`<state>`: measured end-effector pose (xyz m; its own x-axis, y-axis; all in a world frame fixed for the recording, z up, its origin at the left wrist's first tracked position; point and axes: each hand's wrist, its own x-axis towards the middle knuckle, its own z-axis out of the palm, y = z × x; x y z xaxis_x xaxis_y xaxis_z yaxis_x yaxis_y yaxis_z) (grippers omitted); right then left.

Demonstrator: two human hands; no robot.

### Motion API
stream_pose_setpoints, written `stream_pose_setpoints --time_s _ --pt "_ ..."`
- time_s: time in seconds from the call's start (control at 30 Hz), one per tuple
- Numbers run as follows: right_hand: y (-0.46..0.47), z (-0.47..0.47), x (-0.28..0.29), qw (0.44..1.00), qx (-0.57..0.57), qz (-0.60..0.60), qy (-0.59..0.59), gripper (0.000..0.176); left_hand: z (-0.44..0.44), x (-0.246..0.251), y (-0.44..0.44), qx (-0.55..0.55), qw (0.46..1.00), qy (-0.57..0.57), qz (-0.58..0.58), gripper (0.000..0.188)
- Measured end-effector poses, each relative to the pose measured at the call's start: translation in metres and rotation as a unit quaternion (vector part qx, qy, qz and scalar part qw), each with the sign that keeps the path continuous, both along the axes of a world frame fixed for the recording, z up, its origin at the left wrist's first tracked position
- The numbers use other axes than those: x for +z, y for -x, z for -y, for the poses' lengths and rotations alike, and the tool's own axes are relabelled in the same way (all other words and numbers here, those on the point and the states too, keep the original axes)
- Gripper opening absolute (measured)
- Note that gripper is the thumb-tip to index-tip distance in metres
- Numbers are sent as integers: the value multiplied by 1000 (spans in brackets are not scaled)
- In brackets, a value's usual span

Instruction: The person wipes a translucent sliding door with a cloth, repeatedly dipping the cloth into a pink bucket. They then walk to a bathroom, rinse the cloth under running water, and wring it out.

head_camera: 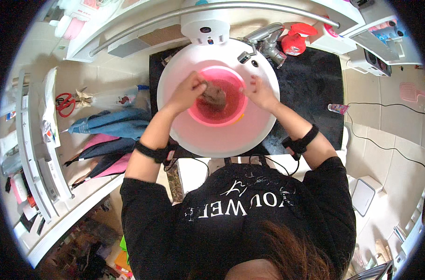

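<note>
A pink plastic basin (pixel 217 124) sits inside a round white sink (pixel 219 145). It holds water and a soaked, dark grey-brown item (pixel 215 97), which looks like thin cloth. At the basin's left side, my left hand (pixel 191 90) pinches the upper edge of that item between thumb and fingers. My right hand (pixel 261 92) is beside the right rim, fingers apart and slightly curled, with nothing seen in it. Whether its thumb touches the rim cannot be made out.
Behind the sink stand a chrome faucet (pixel 266 39), a red spray bottle (pixel 295 41) and a white device (pixel 205 29). A metal rail (pixel 216 7) crosses above. Black countertop (pixel 310 101) extends rightward, with a small tube (pixel 338 109) near its edge. Blue towels (pixel 111 122) and red-handled scissors (pixel 66 104) hang left.
</note>
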<state>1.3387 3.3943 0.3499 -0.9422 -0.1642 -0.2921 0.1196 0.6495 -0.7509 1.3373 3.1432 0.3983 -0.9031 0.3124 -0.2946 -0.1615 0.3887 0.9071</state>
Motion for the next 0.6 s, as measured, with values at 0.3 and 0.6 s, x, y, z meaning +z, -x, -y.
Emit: stream_pose_setpoints --time_s 0.3,0.6 --pt "-32 27 -37 999 -34 15 29 71 9 135 -17 147 979 -118 -81 16" --pt "-40 25 -26 992 -20 32 119 69 34 162 -19 243 951 -83 -175 17"
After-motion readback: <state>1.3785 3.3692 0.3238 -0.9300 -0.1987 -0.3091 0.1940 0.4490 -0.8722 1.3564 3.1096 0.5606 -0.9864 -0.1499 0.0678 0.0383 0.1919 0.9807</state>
